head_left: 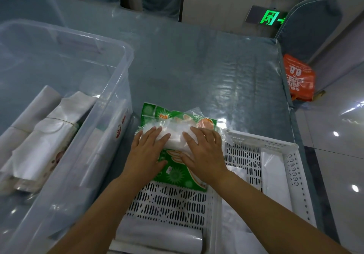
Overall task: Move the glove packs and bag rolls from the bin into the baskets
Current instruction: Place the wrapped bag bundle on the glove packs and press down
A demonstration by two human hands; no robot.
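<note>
A green glove pack [175, 119] lies at the far end of the left white basket [173, 200], tilted over its rim. My left hand [146, 153] and my right hand [204, 151] press flat on the pack, fingers straight and spread. A white bag roll [159, 234] lies at the near end of that basket. The right white basket [291, 167] holds white bag rolls [273, 177]. The clear plastic bin [110, 116] on the left holds several white bag rolls and packs [45, 133].
The baskets and bin stand on a table covered in clear plastic sheet [206, 66]. An orange bag [299, 78] hangs past the table's right edge. A grey chair back [313, 25] stands at the far right, with a shiny tiled floor [338, 145] beside it.
</note>
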